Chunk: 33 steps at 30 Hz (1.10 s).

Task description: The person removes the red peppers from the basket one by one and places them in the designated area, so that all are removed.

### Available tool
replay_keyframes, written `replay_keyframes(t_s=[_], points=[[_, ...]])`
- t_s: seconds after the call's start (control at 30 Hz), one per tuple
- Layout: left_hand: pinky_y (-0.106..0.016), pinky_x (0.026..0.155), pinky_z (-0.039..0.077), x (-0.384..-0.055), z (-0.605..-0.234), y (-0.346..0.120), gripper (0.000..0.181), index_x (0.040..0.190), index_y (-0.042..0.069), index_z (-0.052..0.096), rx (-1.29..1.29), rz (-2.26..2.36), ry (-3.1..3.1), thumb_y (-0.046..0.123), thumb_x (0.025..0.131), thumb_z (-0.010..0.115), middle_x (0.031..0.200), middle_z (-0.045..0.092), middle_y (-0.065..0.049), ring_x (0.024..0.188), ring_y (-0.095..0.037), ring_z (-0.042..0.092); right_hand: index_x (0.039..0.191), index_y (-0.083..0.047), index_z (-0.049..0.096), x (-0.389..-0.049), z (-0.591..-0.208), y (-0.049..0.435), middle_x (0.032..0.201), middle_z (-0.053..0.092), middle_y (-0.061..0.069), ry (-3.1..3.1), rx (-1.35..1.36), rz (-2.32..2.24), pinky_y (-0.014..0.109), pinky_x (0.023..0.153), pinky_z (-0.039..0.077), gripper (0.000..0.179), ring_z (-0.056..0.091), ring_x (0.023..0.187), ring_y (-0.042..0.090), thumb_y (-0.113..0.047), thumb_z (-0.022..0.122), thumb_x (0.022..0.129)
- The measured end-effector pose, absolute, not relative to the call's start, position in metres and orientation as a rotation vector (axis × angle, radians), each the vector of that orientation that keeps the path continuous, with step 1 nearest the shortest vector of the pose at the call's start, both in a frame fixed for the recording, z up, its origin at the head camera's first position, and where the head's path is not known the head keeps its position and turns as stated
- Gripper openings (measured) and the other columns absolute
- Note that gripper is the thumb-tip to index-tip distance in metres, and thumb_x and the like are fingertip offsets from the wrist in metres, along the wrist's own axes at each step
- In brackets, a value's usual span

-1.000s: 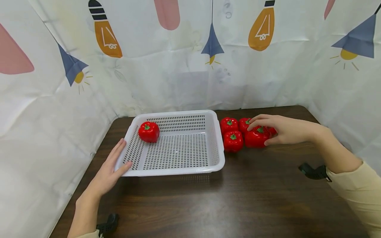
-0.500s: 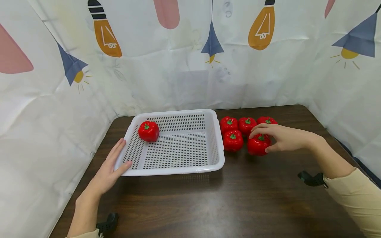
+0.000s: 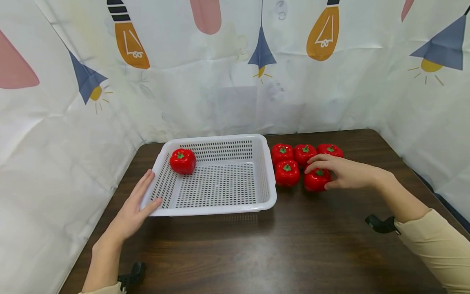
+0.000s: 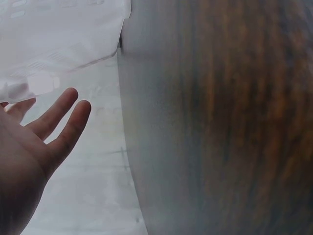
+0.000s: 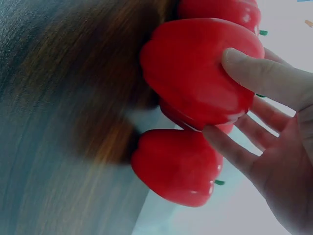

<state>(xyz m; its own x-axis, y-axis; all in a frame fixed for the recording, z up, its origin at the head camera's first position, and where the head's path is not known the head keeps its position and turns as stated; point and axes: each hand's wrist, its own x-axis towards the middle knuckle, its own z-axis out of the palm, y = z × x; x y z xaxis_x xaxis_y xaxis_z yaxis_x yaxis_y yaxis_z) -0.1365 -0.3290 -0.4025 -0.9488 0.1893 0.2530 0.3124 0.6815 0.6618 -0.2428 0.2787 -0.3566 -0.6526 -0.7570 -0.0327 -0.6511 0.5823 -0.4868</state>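
In the head view my right hand (image 3: 345,173) holds a glossy red bell pepper (image 3: 315,180) with a green stem at the front right of a group. The right wrist view shows its thumb on one side of this bell pepper (image 5: 200,68) and fingers across the other. My left hand (image 3: 126,214) rests at the front left corner of a white plastic basket (image 3: 220,211), thumb over the rim. The left wrist view has its fingers (image 4: 68,127) straight and spread beside the basket's wall. Another red bell pepper (image 3: 182,161) sits in the basket's back left part.
Right of the basket, several more red bell peppers stand close together, among them a front pepper (image 3: 287,173) and a back right pepper (image 3: 329,150). All stand on a dark wooden table (image 3: 235,253). A printed white curtain (image 3: 220,102) surrounds its back and sides.
My right hand has drawn its bell pepper toward the front, then slightly left, and the pepper behind it now shows more fully. The left hand and basket have stayed put.
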Motion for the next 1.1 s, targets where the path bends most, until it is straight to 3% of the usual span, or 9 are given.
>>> replay_keyframes(t_s=[0.47,0.77,1.1], points=[[-0.075,0.111,0.015,-0.136,-0.403,-0.328,0.081,0.165,0.016,0.024,-0.4,-1.132,-2.722,0.023,0.097,0.067,0.171,0.012,-0.009,0.152,-0.044,0.015,0.133,-0.019,0.063,-0.249,-0.359,0.274,0.137,0.051,-0.001,2.699,-1.175,-0.61,0.044,0.091,0.055,0.06,0.05,0.123,0.022,-0.004,0.088,0.08],[-0.073,0.112,0.015,-0.136,-0.402,-0.327,0.081,0.165,0.015,0.024,-0.397,-1.131,-2.723,0.023,0.097,0.067,0.171,0.012,-0.008,0.151,-0.045,0.016,0.131,-0.018,0.064,-0.249,-0.359,0.272,0.136,0.052,0.001,2.708,-1.163,-0.61,0.048,0.094,0.053,0.056,0.049,0.124,0.026,-0.005,0.087,0.081],[-0.077,0.11,0.015,-0.136,-0.401,-0.327,0.082,0.165,0.017,0.022,-0.384,-1.139,-2.744,0.026,0.097,0.067,0.172,0.01,-0.006,0.152,-0.044,0.014,0.135,-0.018,0.062,-0.253,-0.344,0.269,0.143,0.049,0.001,2.683,-1.134,-0.615,0.053,0.103,0.046,0.048,0.041,0.135,0.028,-0.023,0.081,0.091]])
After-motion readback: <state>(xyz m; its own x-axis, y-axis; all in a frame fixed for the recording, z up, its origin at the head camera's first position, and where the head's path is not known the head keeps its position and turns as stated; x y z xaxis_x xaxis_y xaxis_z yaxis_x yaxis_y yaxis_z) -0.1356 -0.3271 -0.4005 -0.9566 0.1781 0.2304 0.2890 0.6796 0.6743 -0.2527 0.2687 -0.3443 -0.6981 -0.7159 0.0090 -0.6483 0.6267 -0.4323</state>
